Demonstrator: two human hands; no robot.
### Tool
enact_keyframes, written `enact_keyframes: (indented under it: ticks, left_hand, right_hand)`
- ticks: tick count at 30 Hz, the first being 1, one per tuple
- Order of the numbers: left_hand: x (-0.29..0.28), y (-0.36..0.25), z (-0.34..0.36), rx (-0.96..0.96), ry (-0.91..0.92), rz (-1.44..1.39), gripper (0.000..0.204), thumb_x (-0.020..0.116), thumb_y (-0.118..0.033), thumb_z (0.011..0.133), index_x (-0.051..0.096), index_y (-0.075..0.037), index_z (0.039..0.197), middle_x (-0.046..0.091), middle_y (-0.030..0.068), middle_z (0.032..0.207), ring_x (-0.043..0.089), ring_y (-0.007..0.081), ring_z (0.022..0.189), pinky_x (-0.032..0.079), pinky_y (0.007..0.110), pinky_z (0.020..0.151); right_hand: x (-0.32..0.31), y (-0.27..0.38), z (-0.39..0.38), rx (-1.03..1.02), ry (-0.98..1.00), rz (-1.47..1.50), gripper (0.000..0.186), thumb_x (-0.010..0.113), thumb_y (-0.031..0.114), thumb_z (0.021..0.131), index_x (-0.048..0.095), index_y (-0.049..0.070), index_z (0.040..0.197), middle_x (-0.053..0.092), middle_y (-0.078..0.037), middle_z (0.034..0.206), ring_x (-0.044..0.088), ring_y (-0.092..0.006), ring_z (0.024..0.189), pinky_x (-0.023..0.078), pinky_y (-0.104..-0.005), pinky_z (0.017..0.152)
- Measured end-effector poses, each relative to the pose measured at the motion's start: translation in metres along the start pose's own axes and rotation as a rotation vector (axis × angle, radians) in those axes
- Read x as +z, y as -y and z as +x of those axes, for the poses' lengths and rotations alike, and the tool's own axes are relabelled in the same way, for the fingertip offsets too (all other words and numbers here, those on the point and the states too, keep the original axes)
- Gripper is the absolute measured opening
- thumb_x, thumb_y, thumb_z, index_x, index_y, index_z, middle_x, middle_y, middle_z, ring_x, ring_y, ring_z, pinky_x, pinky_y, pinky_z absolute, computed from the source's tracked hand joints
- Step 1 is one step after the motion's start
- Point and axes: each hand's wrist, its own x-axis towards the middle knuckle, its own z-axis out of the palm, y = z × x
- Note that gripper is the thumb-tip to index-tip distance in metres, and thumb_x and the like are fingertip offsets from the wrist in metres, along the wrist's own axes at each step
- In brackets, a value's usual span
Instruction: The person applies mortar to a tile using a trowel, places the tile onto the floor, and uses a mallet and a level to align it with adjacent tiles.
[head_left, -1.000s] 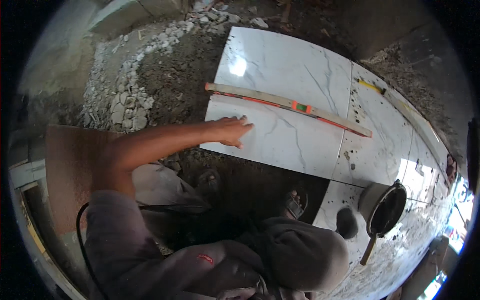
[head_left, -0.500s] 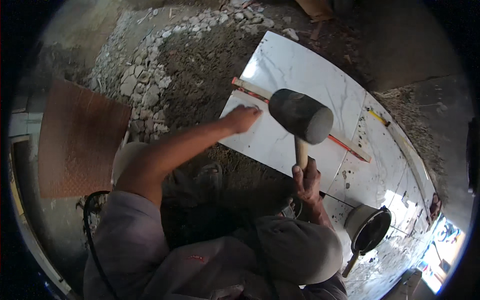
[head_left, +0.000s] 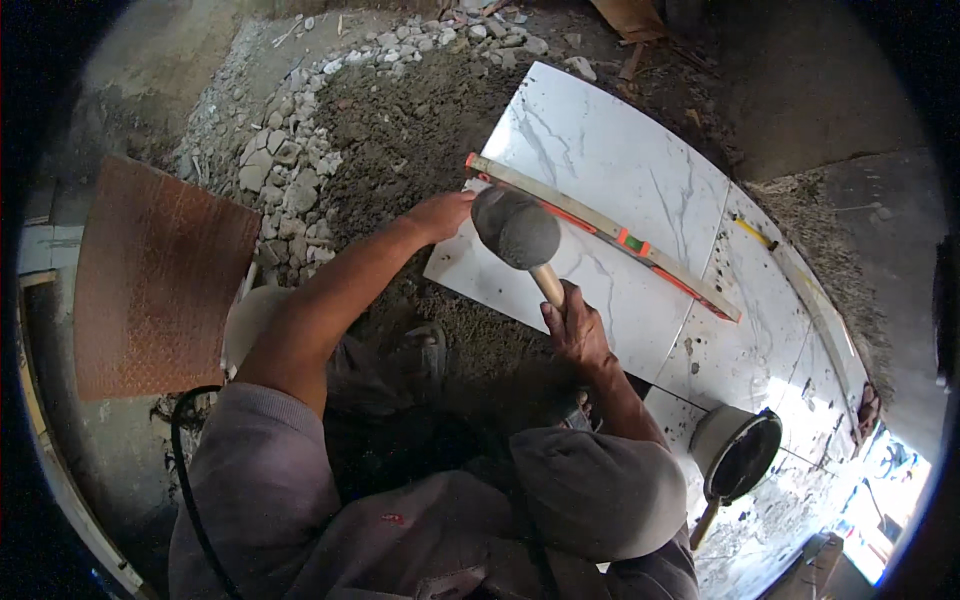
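Observation:
My right hand (head_left: 580, 330) is wrapped round the wooden handle of a rubber mallet (head_left: 518, 232). The mallet's dark head is over the left part of a large white marble-patterned tile (head_left: 600, 130). At the tile's left edge is my left hand (head_left: 443, 216), close to the mallet head; its fingers are mostly hidden, so I cannot tell whether they are closed. Across the tile lies a long spirit level (head_left: 600, 226) with orange-red marks and a green vial, running from the left edge down to the right. Its left end is just above my left hand.
Wet mortar (head_left: 390, 130) borders the tile on the left, with broken stones (head_left: 290, 160) beyond. A bucket (head_left: 735, 450) with a handled tool stands on laid tiles at right. A yellow-handled tool (head_left: 755, 234) lies at the far right edge. A brown patterned sheet (head_left: 160, 290) is at left.
The mallet and my right hand have moved left, the head now nearer the tile's left edge. My left hand has drawn back left to that edge. More of the spirit level shows.

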Motion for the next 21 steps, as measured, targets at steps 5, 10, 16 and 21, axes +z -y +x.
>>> enact_keyframes:
  ticks: [5,10,16,21]
  left_hand:
    - [0.033,0.045,0.008,0.124,-0.064,0.175,0.047,0.045,0.010,0.076,0.048,-0.001,0.121,0.049,0.0118,0.126,0.048,0.0303,0.119,0.043,0.039,0.099]
    - [0.036,0.044,0.016,0.075,-0.054,0.146,0.048,0.044,0.007,0.079,0.047,0.000,0.127,0.049,0.0161,0.130,0.049,0.0322,0.119,0.042,0.039,0.099]
    - [0.009,0.009,0.012,-0.107,0.070,0.000,0.052,0.046,0.007,0.076,0.048,0.000,0.127,0.046,0.0145,0.135,0.043,0.0295,0.125,0.034,0.036,0.107]
    - [0.026,0.039,0.011,-0.053,0.008,0.053,0.046,0.048,-0.001,0.080,0.049,0.000,0.126,0.051,0.0166,0.129,0.046,0.0297,0.123,0.036,0.037,0.105]
  right_hand:
    - [0.002,-0.014,0.006,-0.099,0.103,-0.075,0.032,0.055,0.026,0.091,0.042,0.006,0.112,0.061,-0.027,0.081,0.061,-0.0460,0.076,0.048,-0.0533,0.062]
    - [0.010,-0.045,0.004,0.098,0.128,-0.120,0.032,0.052,0.030,0.093,0.040,0.006,0.109,0.061,-0.027,0.077,0.060,-0.0488,0.075,0.047,-0.0550,0.063]
    - [-0.008,-0.017,0.003,0.050,0.073,-0.119,0.033,0.051,0.031,0.093,0.042,0.003,0.106,0.061,-0.028,0.076,0.061,-0.0469,0.073,0.046,-0.0552,0.060]
    - [0.009,-0.042,0.002,-0.041,0.066,-0.130,0.036,0.054,0.032,0.092,0.042,0.000,0.102,0.061,-0.026,0.071,0.062,-0.0427,0.065,0.047,-0.0510,0.051]
